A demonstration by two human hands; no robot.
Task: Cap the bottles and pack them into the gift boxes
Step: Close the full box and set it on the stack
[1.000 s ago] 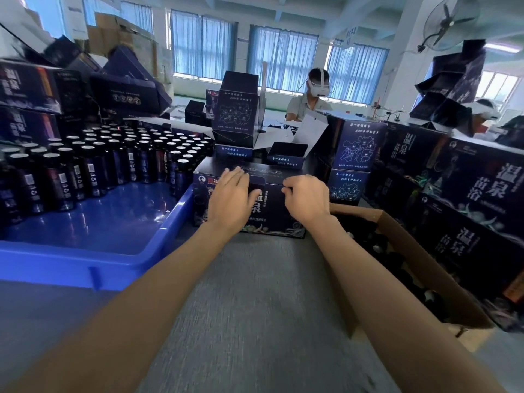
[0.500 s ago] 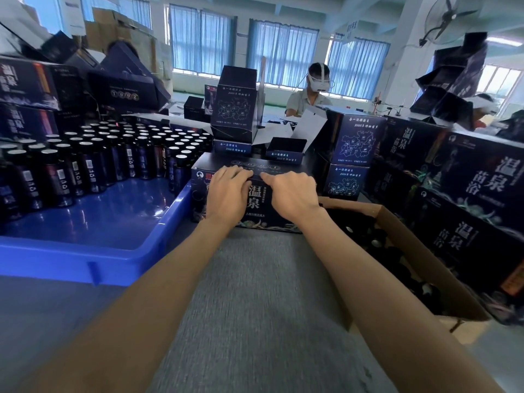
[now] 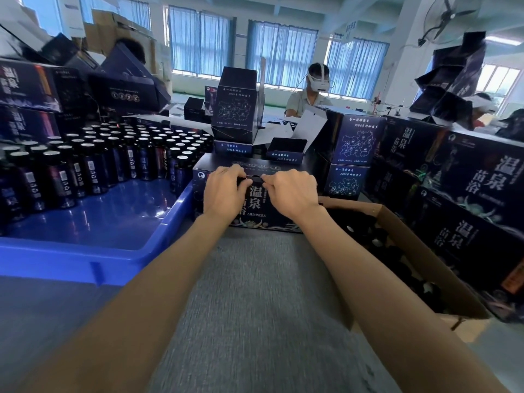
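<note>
Grey bench top (image 3: pixel 255 293), lower centre of the frame, in a bright workshop with curtained windows (image 3: pixel 198 46) along the back. Upper left: dark boxes (image 3: pixel 28 86), stacked, printed faces outward. Left centre: blue tray (image 3: pixel 85 259), holding many dark bottles (image 3: pixel 93 165) upright in rows at its far end, pale tops showing; whether they are capped or only sealed cannot be told. Centre: one gift box (image 3: pixel 256 205), dark, lying on the bench just beside the tray's right wall, lid down or nearly so. On its upper front edge: left hand (image 3: pixel 224 191) and right hand (image 3: pixel 292 194), fingers curled, each in a narrow pinch at a small dark tab (image 3: pixel 256 179) in the middle of that edge. Judged step: tucking or locking the lid. Upper centre, behind: smaller boxes (image 3: pixel 354 143), some open, and a seated person (image 3: pixel 309 95). Lower right: brown carton (image 3: pixel 411 251), open, with dim dark round items inside, not identifiable. Right edge: larger boxes (image 3: pixel 482 194), stacked. Risks: an uneven pull from the two hands could crease or tear the tab. Pressing forward could shove the gift box into the smaller boxes behind. A forearm swung left could topple the nearest bottles in a row.
</note>
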